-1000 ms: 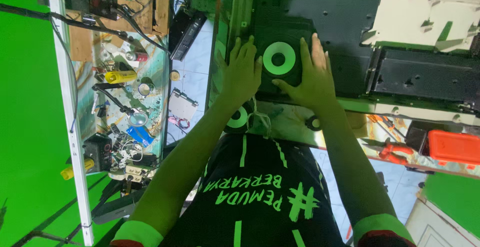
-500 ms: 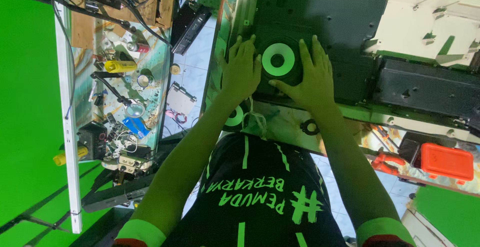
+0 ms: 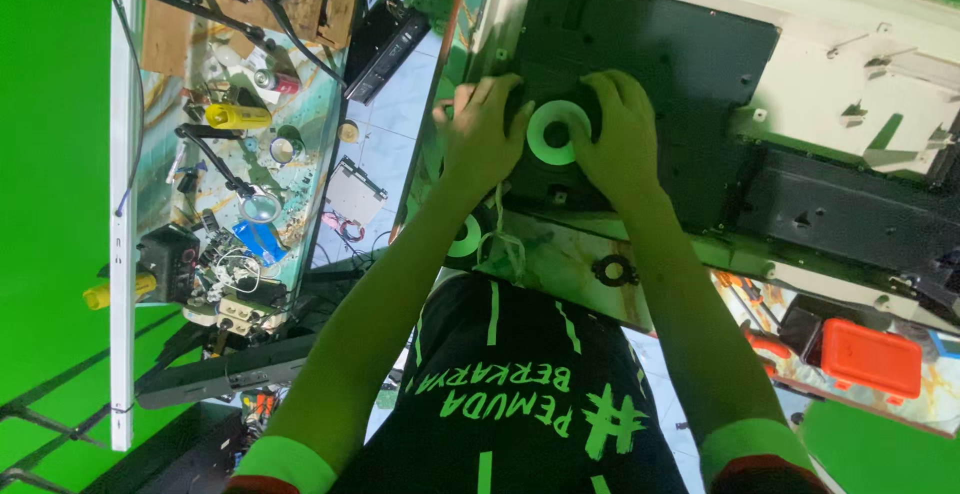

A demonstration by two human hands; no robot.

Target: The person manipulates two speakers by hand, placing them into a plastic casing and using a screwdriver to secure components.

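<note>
Head view, looking down. Left hand [image 3: 483,139] and right hand [image 3: 620,139] rest on a black panel [image 3: 660,64] lying near the front edge of the worktop [image 3: 560,259]. Between them sits a roll of tape [image 3: 558,132], a pale ring with a dark centre. The fingers [image 3: 600,89] of the right hand curl against the roll's right side; the left hand's fingertips touch its left side, so both hands press the roll from either side rather than closing fully around it. A second, smaller tape roll [image 3: 465,239] lies at the worktop's front edge under the left forearm, and a black ring [image 3: 613,271] lies beside the right forearm. An orange box [image 3: 870,357] sits toward the front right corner. A cluttered side bench [image 3: 235,184] stands well apart at left.
</note>
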